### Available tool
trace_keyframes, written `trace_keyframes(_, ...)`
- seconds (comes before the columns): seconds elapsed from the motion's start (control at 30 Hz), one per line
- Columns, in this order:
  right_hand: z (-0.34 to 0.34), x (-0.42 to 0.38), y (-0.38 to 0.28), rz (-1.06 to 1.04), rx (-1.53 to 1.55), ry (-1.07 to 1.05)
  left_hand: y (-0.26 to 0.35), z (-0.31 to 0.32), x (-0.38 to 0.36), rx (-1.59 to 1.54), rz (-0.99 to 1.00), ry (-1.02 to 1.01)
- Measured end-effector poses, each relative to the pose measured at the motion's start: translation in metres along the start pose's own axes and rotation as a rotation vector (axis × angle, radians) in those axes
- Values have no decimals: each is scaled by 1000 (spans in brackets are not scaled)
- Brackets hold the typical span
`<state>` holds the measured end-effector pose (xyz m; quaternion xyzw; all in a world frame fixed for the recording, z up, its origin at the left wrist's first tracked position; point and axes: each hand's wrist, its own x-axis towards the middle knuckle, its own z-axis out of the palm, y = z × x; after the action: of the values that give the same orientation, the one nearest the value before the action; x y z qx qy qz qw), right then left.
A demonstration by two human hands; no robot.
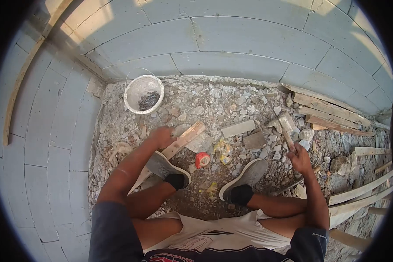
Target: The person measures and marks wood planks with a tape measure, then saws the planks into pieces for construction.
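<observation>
My right hand [300,158] is wrapped round the pale handle of a hammer [287,129], raised over the rubble on the right. On the left, my left hand [162,137] is closed beside the upper part of a wooden plank [187,139]; what its fingers hold, if anything, is too small to make out. That plank slants down past my left shoe [163,166], which hides part of it. Between my feet and the rubble lies a red tape measure [202,160]. Beyond my left hand stands a white bucket [131,98] with dark nails [149,100] inside.
Grey block walls [240,37] rise ahead and to the left. Broken stones [196,98] cover the ground. Stacked boards [332,111] lie along the right, with more planks [362,190] nearer me. A yellow wrapper [223,150] lies before my right shoe [249,174].
</observation>
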<state>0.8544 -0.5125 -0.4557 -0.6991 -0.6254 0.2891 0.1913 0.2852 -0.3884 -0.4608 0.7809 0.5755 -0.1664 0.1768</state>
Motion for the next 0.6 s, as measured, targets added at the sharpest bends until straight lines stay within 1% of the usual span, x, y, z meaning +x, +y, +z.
trace_keyframes(0.03, -6, -4, -30, 46, 122, 4, 6, 22, 19, -54, -54, 19)
trace_keyframes(0.07, -1, -11, -60, 101, 248, 6, 9, 53, 37, -231, 0, 213)
trace_keyframes(0.1, 11, -13, -74, 30, 395, -6, 16, 78, 50, -403, 58, 409)
trace_keyframes(0.13, 24, -18, -89, -40, 541, -17, 31, 91, 57, -414, 55, 409)
trace_keyframes(0.2, 50, -39, -141, -110, 791, -37, 59, 114, 66, -370, -187, 646)
trace_keyframes(0.23, 67, -44, -157, -199, 763, 0, 64, 118, 66, -384, -196, 647)
trace_keyframes(0.27, 87, -47, -168, -292, 735, 38, 68, 117, 65, -313, -209, 725)
trace_keyframes(0.3, 110, -50, -174, -291, 670, 110, 71, 116, 64, -242, -223, 797)
trace_keyframes(0.33, 133, -51, -176, -286, 603, 175, 71, 113, 65, -260, -235, 790)
trace_keyframes(0.37, 155, -51, -174, -280, 587, 153, 70, 110, 67, -324, -261, 778)
trace_keyframes(0.43, 193, -42, -166, -65, 735, 201, 68, 111, 71, -398, -304, 773)
trace_keyframes(0.5, 215, -28, -163, -83, 686, 191, 67, 112, 76, -466, -360, 720)
trace_keyframes(0.6, 221, -12, -177, -125, 582, 188, 72, 109, 77, -424, -414, 703)
